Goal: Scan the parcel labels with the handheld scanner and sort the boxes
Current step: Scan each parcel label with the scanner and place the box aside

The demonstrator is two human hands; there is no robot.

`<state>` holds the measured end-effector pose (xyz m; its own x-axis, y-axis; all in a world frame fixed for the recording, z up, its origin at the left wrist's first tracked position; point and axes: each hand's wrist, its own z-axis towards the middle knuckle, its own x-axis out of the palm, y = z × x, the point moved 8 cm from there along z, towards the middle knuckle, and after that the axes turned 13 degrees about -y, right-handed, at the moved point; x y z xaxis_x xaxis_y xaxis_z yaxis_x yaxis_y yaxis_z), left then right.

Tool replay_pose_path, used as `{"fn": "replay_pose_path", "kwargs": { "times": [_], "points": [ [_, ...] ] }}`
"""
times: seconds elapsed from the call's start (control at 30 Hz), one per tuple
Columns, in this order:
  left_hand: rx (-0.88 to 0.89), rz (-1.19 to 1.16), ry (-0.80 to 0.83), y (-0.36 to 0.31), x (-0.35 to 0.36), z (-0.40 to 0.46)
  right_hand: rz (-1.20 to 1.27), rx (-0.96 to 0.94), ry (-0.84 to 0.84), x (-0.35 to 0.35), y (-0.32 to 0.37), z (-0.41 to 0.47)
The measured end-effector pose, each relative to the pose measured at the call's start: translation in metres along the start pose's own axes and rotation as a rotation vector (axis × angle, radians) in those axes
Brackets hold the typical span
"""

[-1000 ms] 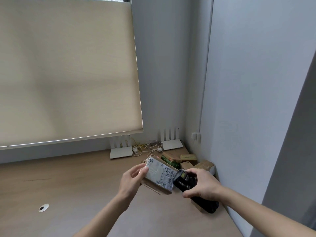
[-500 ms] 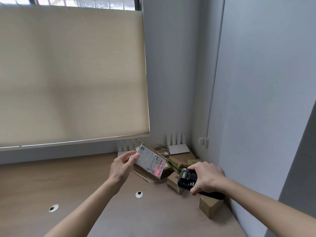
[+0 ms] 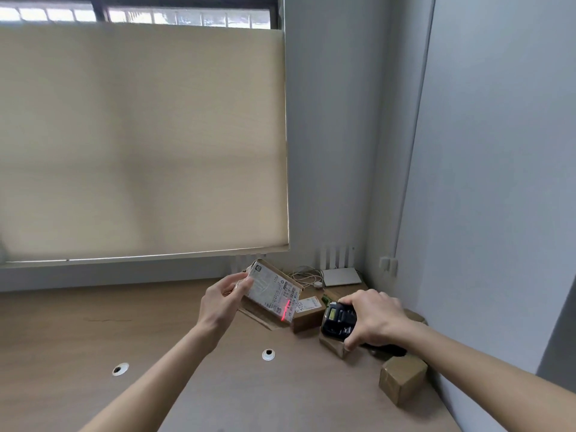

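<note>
My left hand (image 3: 223, 299) holds a flat cardboard parcel (image 3: 270, 294) tilted up above the desk, its white label facing me. A red scan line glows across the label's lower right corner. My right hand (image 3: 372, 316) grips a black handheld scanner (image 3: 338, 319), its small screen up and its front aimed left at the label. The scanner sits a short way right of the parcel, not touching it.
Several small cardboard boxes lie in the desk's right corner: a labelled one (image 3: 308, 311) behind the parcel, one (image 3: 402, 380) near the right wall. A white router (image 3: 341, 275) and cables (image 3: 304, 275) stand at the back. Two grommet holes (image 3: 268, 354) mark the wooden desk (image 3: 93, 322).
The camera has tilted up and the view has widened. The parcel stays in my left hand and the red scan line sits lower on the label. The scanner remains aimed at it.
</note>
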<state>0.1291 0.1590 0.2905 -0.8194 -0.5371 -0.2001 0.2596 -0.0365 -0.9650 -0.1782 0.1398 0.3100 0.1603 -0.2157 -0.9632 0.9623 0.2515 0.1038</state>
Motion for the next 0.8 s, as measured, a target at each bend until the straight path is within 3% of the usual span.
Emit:
{"fn": "replay_pose_path", "kwargs": {
  "times": [0.23, 0.47, 0.6, 0.8],
  "points": [
    [-0.031, -0.027, -0.060, 0.014, -0.052, -0.008, 0.003, -0.057, 0.008, 0.006, 0.047, -0.003],
    [-0.072, -0.081, -0.176, 0.033, -0.164, -0.019, 0.161, -0.097, 0.038, 0.012, 0.148, -0.007],
    [-0.191, -0.218, -0.271, 0.061, -0.258, -0.027, 0.400, -0.143, 0.115, 0.016, 0.247, -0.018],
    [-0.337, -0.390, -0.323, 0.101, -0.436, -0.075, 0.845, -0.248, 0.272, 0.029, 0.455, -0.074]
  ]
}}
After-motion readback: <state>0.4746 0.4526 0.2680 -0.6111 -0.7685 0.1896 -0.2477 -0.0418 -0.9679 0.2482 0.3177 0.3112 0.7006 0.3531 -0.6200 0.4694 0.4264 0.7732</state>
